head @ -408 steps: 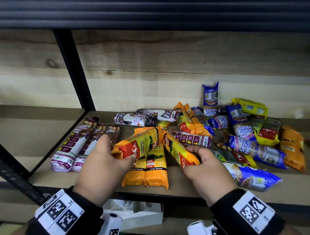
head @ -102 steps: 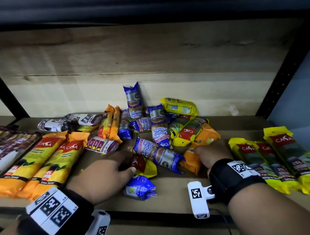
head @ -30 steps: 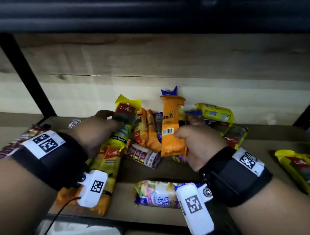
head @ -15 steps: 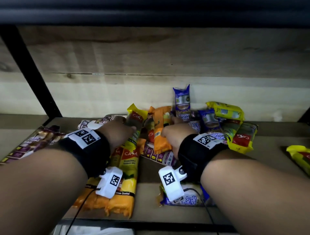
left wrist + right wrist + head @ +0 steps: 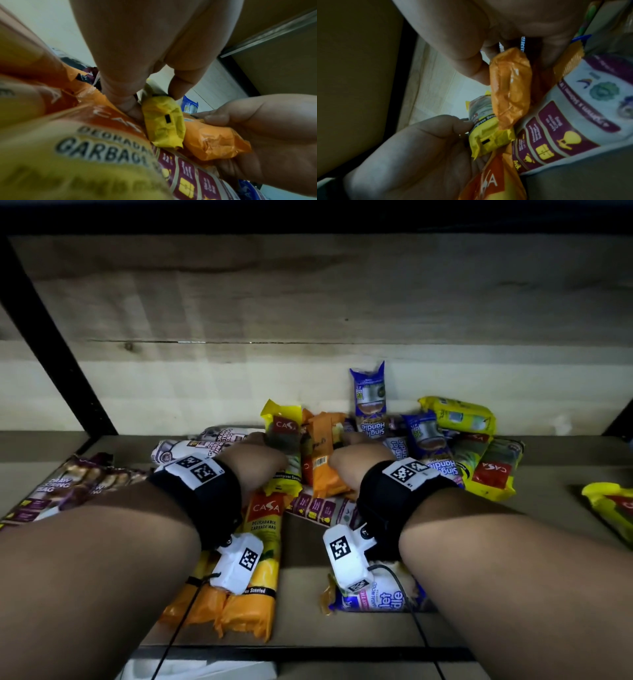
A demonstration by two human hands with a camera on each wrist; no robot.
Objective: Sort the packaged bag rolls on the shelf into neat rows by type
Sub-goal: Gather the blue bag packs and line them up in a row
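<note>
My left hand (image 5: 260, 455) grips a yellow Casa roll (image 5: 282, 436), which stands upright at the middle of the shelf. In the left wrist view the thumb and fingers (image 5: 180, 86) pinch this yellow roll (image 5: 163, 121). My right hand (image 5: 356, 455) holds an orange roll (image 5: 323, 463) right beside it. The right wrist view has those fingers curled round the orange roll (image 5: 510, 92), and the two rolls touch. Under both lies a purple-and-white roll (image 5: 322, 508). Orange lemon-scented rolls (image 5: 250, 594) lie in a row at front left.
A mixed pile of blue Single Handle rolls (image 5: 424, 440) and yellow rolls (image 5: 459, 416) sits at the back right. Purple draw-string rolls (image 5: 65, 487) lie far left, more yellow rolls (image 5: 609, 505) at the right edge. A blue roll (image 5: 387, 597) lies under my right wrist. A black post (image 5: 58, 337) stands at left.
Over the last second both hands have carried their rolls deeper into the shelf, toward the pile, and closer together. Each hand keeps the same roll.
</note>
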